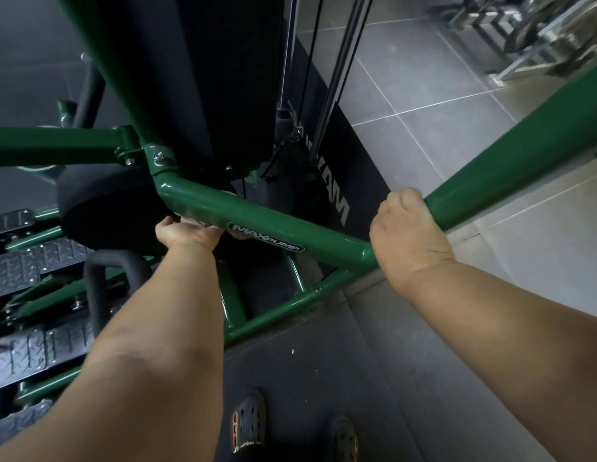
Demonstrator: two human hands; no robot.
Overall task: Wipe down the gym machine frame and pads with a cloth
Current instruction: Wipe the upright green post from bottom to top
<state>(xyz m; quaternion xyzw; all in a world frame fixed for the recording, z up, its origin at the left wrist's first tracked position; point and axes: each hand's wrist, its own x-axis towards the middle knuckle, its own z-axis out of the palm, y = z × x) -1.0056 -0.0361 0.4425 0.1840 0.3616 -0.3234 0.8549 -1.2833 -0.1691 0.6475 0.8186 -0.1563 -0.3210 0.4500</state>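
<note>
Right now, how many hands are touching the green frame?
2. The left hand reaches under the labelled tube; the right hand grips the diagonal tube. No cloth is visible.

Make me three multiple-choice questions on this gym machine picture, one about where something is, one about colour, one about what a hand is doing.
1. Where is the MAXPUMP label?
A. on the floor tiles
B. on the slanted frame tube between the hands
C. on the round pad

2. What colour is the frame?
A. red
B. green
C. yellow

3. What is the right hand doing?
A. gripping the frame tube
B. hanging free
C. lying flat on the floor

Answers: 1 B, the label sits on the tube just right of the left hand; 2 B, every tube is green; 3 A, its fingers curl round the tube.
</note>
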